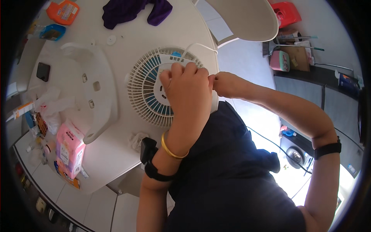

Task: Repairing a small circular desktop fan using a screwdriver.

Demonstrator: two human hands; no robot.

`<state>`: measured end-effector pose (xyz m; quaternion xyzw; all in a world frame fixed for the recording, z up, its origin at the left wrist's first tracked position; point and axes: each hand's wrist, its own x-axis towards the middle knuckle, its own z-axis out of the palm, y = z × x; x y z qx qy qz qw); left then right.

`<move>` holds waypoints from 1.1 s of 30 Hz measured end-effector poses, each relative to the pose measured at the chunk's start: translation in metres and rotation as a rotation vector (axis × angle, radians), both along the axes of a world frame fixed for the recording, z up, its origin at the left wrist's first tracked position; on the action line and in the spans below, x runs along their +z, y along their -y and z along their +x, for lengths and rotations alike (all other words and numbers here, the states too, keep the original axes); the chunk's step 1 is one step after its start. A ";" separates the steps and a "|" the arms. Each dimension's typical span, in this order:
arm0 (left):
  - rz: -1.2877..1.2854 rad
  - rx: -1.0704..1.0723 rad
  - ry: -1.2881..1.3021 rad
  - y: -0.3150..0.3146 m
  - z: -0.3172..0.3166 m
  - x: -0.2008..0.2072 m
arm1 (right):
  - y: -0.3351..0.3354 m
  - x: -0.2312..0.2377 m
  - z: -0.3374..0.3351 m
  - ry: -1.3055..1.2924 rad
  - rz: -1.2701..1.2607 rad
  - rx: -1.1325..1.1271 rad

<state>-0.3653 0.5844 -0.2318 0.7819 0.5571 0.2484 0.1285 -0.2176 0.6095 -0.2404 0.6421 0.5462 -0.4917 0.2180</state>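
Your left hand lay over the back of a fan, which rested on the tabletop close to its right edge, its white cage facing up and its blue blades visible through the ribs; your left fingers were bent over the back housing, though you could not tell from this view whether they gripped it or merely rested. Your right hand was just beside it, near the housing's right side; its fingers were curled inward, and whether they pinched anything was hidden; a white cord looped from the fan toward the right edge.

Left of the fan, apart from it, you had a curved white stand; a black phone lay near the tabletop's left edge; a pink package stood toward the near left corner, with a clear plastic bag just beyond; crumpled plastic lay by the near edge; a purple cloth was spread toward the far side; an orange bottle and a blue bottle were toward the far left corner.
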 end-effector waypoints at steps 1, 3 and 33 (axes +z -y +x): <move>0.004 -0.002 -0.004 -0.004 0.004 0.000 | 0.004 -0.015 0.008 -0.004 0.004 -0.002; -0.066 -0.052 -0.033 -0.011 0.010 0.001 | 0.008 -0.027 0.014 -0.199 0.209 0.187; -0.107 -0.077 0.032 -0.016 0.012 -0.009 | -0.006 0.024 0.044 -0.388 0.656 0.488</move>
